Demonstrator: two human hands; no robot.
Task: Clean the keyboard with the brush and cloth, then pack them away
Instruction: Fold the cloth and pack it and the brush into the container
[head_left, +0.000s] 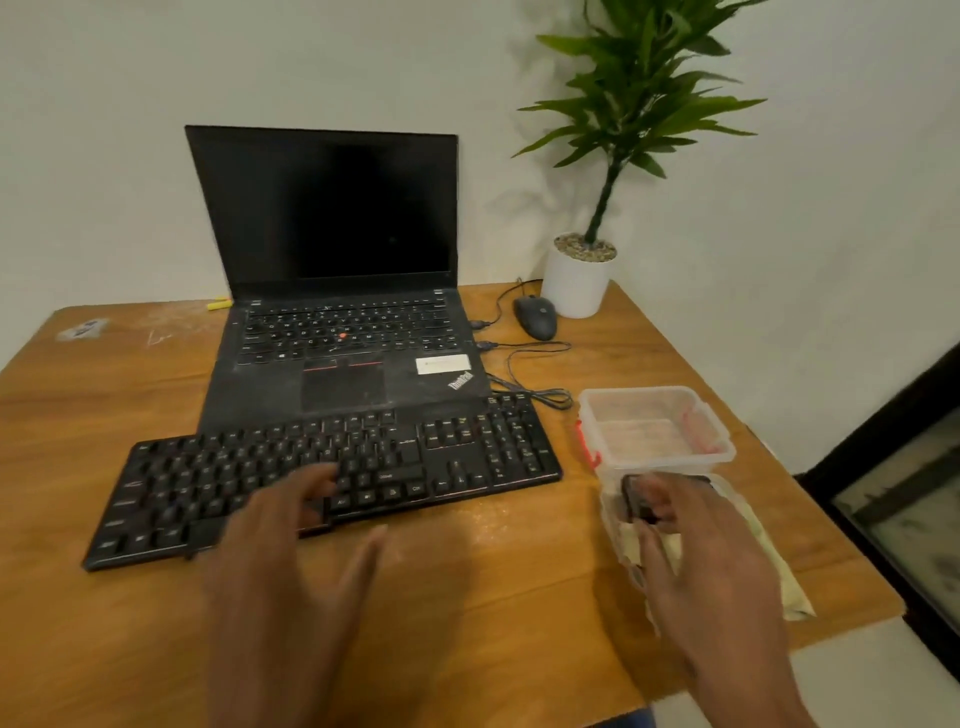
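Observation:
The black keyboard (332, 467) lies at an angle in front of an open laptop (332, 291). My left hand (291, 566) hovers open over the keyboard's front edge, fingers spread. A small dark brush (635, 498) lies on a pale yellowish cloth (769, 566) to the right of the keyboard. My right hand (701, 561) reaches over them. Its stretched fingers touch the brush and the thumb is held apart below it. The hand is blurred and hides most of the brush.
A clear plastic box (657, 410) with red clips stands open just behind the brush. A mouse (535, 317) and its cables lie behind it, beside a potted plant (579, 280). The wooden table's (493, 597) right edge runs close to the cloth.

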